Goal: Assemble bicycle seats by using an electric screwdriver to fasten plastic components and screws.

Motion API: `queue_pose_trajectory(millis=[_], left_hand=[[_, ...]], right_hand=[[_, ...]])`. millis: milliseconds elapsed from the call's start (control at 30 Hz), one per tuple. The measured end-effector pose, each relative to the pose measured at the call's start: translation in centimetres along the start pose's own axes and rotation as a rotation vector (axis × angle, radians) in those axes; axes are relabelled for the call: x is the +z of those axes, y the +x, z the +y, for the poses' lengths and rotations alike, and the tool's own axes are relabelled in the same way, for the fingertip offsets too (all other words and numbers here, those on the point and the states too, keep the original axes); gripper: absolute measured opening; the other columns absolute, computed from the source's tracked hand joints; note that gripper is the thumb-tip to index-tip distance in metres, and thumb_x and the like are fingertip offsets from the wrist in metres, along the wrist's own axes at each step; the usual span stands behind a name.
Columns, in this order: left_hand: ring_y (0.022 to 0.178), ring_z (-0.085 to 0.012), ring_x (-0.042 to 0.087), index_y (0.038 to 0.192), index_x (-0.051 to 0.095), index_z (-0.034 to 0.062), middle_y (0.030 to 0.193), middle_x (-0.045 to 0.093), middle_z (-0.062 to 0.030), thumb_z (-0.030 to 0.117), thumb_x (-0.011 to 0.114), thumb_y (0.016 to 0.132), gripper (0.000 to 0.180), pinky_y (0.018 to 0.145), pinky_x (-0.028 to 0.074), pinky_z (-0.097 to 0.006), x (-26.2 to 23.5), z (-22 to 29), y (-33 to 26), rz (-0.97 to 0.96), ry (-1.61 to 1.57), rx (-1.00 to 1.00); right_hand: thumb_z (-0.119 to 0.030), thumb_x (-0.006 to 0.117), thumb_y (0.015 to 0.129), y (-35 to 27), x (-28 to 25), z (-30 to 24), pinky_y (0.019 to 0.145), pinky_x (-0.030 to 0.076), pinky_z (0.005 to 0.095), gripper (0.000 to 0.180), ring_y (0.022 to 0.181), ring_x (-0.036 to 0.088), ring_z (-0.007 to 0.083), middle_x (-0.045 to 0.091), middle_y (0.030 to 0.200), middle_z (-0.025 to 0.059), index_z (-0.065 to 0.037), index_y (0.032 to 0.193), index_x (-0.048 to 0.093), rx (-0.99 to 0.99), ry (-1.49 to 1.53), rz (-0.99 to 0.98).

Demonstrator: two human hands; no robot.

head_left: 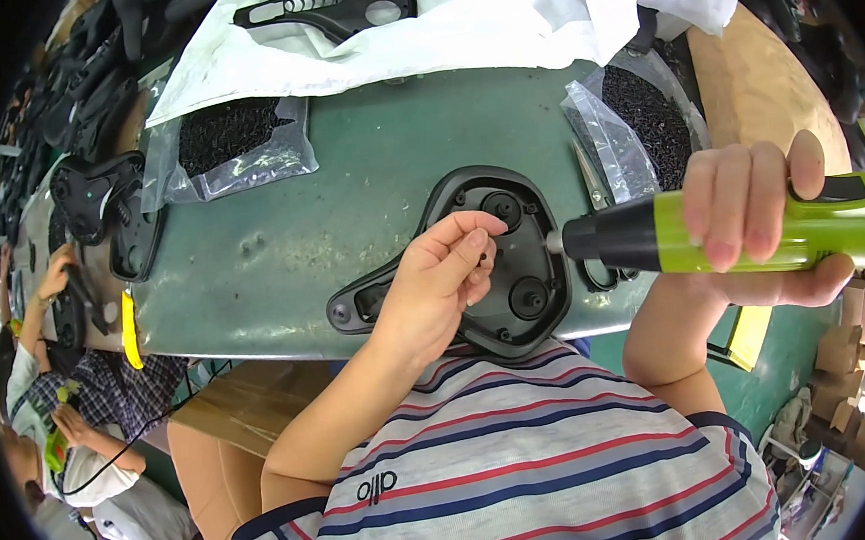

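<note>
A black plastic shell point(541, 247) with a broad rounded end and a narrow neck lies hollow side up at the near edge of the green table point(365, 164). My left hand point(434, 285) hangs over its middle, thumb and forefinger pinched together. Something small and dark shows by those fingers, too little to name. My right hand point(749, 213) is wrapped round a green and black electric screwdriver point(673, 233), held sideways. The tool's tip points left, near the shell's right rim. Two round bosses stand inside the shell.
Clear bags of small black pieces point(232, 133) point(648, 119) lie left and right. Scissors point(595, 183) rest beside the right bag. Another black shell point(364, 4) sits on white sheeting point(536, 22). At far left, a co-worker's hand point(56, 271) is near black parts point(87, 199).
</note>
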State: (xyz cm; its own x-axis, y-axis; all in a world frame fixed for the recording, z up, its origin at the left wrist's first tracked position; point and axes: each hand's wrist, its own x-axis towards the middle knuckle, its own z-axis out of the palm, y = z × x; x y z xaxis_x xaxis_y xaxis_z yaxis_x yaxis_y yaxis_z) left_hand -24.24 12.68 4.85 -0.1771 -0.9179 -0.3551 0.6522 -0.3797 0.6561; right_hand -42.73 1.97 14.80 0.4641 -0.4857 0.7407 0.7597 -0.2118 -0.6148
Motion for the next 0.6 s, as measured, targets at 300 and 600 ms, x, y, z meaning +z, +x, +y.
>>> queue_pose_trajectory(millis=[300,600], left_hand=[[0.065,-0.0049,0.041,0.099,0.057,0.0055,0.078,0.049,0.003,0.016,0.055,0.091,0.013,0.053,0.034,-0.018,1.8,-0.4,0.2,-0.002,-0.157,-0.032],[0.065,-0.0053,0.041,0.098,0.055,0.0056,0.075,0.047,0.0028,0.016,0.052,0.092,0.012,0.055,0.035,-0.019,2.9,-1.8,1.3,0.106,0.003,0.138]], right_hand=[[-0.047,0.059,0.08,-2.0,0.6,0.9,0.054,0.042,0.0251,0.05,0.056,0.054,0.0128,0.054,0.071,0.0011,-0.006,0.105,0.044,-0.053,0.016,0.106],[-0.038,0.067,0.079,-3.7,3.4,-0.7,0.057,0.049,0.0337,0.049,0.06,0.058,0.0201,0.057,0.077,0.007,-0.005,0.106,0.043,-0.082,-0.444,-0.176]])
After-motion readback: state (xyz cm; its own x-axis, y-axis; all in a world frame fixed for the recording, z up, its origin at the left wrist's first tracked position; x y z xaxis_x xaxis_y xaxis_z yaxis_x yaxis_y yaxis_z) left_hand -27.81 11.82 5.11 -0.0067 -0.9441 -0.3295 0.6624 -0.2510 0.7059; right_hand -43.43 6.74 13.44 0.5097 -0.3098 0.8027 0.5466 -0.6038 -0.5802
